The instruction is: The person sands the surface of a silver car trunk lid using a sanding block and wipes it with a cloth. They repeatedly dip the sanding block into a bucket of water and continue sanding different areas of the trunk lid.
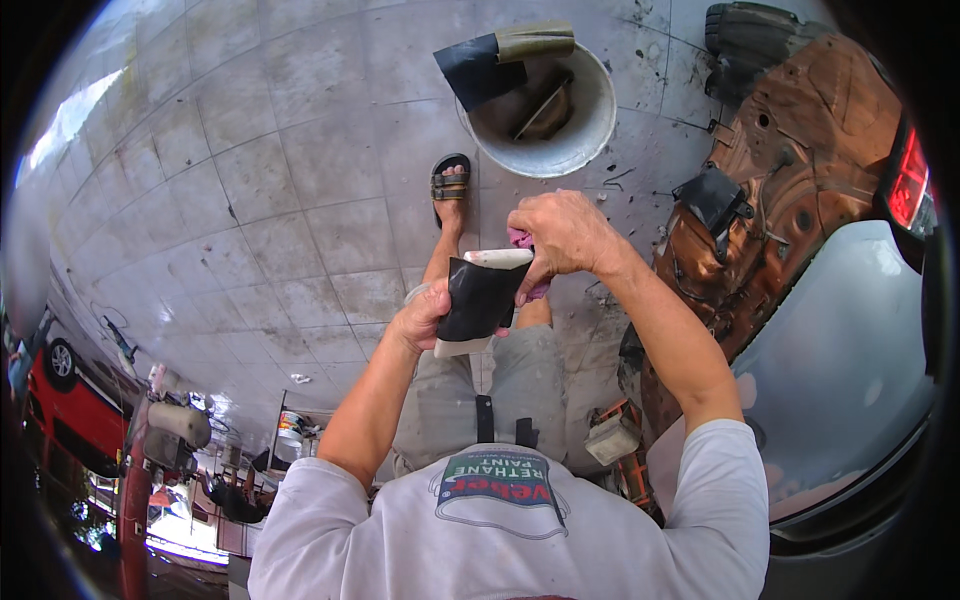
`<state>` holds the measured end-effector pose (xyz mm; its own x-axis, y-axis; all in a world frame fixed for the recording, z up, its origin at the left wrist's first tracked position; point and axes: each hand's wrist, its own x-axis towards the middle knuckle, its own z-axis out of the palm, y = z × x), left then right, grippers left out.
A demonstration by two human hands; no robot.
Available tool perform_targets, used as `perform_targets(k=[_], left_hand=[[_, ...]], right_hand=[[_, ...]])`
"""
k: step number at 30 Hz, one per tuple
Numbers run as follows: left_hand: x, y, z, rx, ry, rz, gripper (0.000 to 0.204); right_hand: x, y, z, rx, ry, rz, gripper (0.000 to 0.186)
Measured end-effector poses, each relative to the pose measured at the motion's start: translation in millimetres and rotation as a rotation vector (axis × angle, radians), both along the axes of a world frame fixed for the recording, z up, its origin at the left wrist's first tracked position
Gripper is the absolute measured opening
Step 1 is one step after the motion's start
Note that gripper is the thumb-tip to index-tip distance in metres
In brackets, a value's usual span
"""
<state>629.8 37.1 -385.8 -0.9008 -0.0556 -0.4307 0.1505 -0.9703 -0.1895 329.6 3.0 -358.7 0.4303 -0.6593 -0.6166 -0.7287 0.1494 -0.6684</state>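
Observation:
In front of my lap, my left hand (425,314) is closed around a white sanding block (498,258) wrapped in a black sheet of sandpaper (478,297). The block's pale ends stick out above and below the sheet. My right hand (566,232) is at the block's right side, fingers bent around a crumpled pink cloth (520,238). Part of the cloth shows below the fingers, and my right thumb is beside the sandpaper's edge. How much the right fingers touch the block is hidden.
Ahead stands a pale bucket (545,160) with a black sheet (480,72) and a tan rolled sheet (535,42) over its rim. A rusty brown metal car part (790,150) and a grey car panel (840,370) are at the right. A red car (75,410) is far left.

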Motion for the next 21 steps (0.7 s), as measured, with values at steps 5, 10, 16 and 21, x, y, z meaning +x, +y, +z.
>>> perform_targets(k=[5,10,16,21], left_hand=[[6,-23,-14,-0.091,-0.075,0.008,0.107],[16,-22,-45,-0.041,-0.103,0.137,0.114],[25,-35,-71,-0.148,-0.307,0.459,0.110],[49,-34,-101,-0.139,-0.499,0.520,0.112]], right_hand=[[2,-6,-17,-0.016,0.016,-0.057,0.089],[-1,-26,-58,0.053,0.076,-0.178,0.086],[-14,-27,-175,0.071,0.320,-0.390,0.068],[-15,-37,-299,0.071,0.344,-0.610,0.062]])
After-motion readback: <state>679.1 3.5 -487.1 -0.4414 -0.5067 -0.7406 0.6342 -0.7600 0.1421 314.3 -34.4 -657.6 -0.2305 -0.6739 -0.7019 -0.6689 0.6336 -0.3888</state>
